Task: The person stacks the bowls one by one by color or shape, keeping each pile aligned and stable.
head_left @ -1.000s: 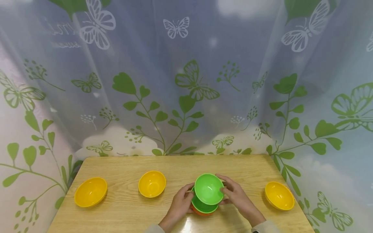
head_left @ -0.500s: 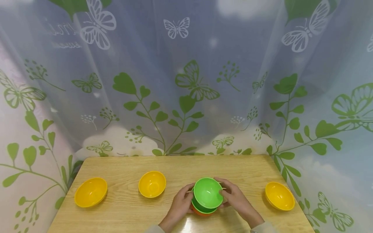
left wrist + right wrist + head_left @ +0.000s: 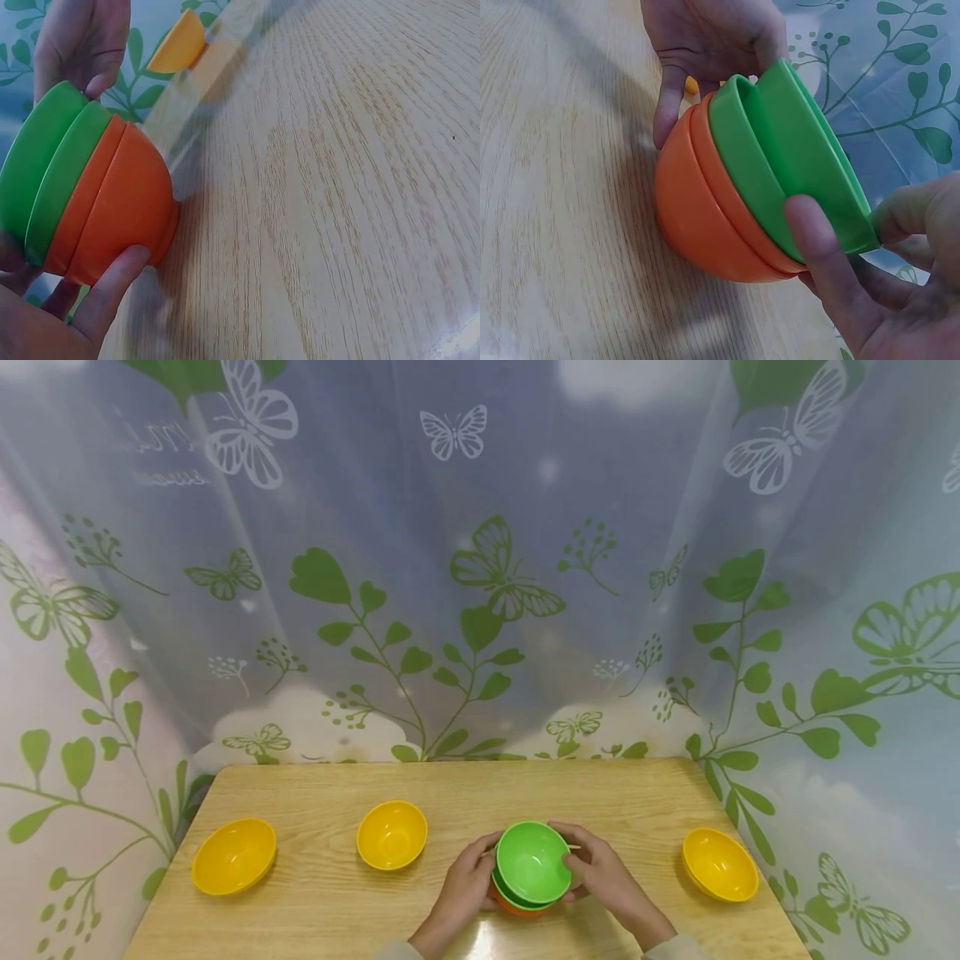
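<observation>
A stack of bowls stands at the front middle of the table, with two orange bowls (image 3: 131,202) at the bottom and a green bowl (image 3: 739,157) nested in them. Another green bowl (image 3: 534,862) sits tilted partly inside that one, its right side raised in the right wrist view. My right hand (image 3: 609,878) pinches this top bowl at its rim, thumb on the inside edge. From the other side, my left hand (image 3: 467,878) grips the stack, thumb near the green rims and a finger low on the orange wall.
Yellow bowls stand apart on the wooden table (image 3: 315,835): one at the far left (image 3: 235,857), one left of the stack (image 3: 392,835), one near the right edge (image 3: 720,865). A patterned curtain (image 3: 480,610) hangs behind the table.
The top green bowl has come down and toward me, settling deeper over the lower green bowl, with my right hand moving along with it. My left hand has stayed at the stack.
</observation>
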Tool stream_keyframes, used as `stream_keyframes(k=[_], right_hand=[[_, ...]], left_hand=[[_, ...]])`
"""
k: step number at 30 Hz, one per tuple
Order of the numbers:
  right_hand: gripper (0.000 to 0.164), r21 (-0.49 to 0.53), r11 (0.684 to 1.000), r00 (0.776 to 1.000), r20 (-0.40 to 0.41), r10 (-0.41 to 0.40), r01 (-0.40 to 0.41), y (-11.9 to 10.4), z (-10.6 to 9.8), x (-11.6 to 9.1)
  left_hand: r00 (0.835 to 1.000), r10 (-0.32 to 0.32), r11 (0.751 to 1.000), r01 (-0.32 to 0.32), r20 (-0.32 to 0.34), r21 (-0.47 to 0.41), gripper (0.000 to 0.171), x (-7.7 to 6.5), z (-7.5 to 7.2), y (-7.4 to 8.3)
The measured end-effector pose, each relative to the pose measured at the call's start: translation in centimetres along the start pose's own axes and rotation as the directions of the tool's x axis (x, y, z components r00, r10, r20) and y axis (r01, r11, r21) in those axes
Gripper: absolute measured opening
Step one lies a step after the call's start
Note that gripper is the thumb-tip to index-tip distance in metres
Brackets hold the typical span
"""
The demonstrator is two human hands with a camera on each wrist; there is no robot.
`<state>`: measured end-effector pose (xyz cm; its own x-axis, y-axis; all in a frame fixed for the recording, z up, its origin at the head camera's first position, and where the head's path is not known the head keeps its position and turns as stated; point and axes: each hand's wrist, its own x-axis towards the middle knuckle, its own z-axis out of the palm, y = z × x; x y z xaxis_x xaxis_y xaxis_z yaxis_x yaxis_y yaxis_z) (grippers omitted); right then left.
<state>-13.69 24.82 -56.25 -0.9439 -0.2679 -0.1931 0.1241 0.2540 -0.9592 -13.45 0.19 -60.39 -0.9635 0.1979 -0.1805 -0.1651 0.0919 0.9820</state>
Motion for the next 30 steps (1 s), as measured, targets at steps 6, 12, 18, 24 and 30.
stream_keyframes(k=[6,12,18,24,30], right_hand=[[0.056,-0.007,1.0,1.0,-0.001,-0.005,0.005,0.3,0.2,0.0],[0.056,-0.024,1.0,1.0,-0.007,-0.014,0.014,0.5,0.5,0.1],[0.056,-0.039,0.999,1.0,-0.017,-0.022,0.021,0.7,0.9,0.0],[0.055,-0.06,0.998,0.999,-0.039,-0.021,0.019,0.4,1.1,0.0],[0.055,-0.065,0.998,0.999,-0.048,-0.017,0.014,0.5,1.2,0.1]], left_hand=[[1.0,0.007,1.0,-0.007,-0.002,-0.012,0.043,0.0,0.0,-0.1],[1.0,0.011,1.0,-0.011,0.001,-0.026,0.043,0.0,0.0,-0.2],[1.0,0.005,1.0,-0.005,0.009,-0.03,0.043,-0.2,-0.1,-0.1],[1.0,-0.004,0.999,0.003,-0.009,-0.042,0.048,-0.1,-0.1,-0.3],[1.0,0.012,1.0,-0.012,-0.005,-0.006,0.055,0.0,-0.2,-0.4]])
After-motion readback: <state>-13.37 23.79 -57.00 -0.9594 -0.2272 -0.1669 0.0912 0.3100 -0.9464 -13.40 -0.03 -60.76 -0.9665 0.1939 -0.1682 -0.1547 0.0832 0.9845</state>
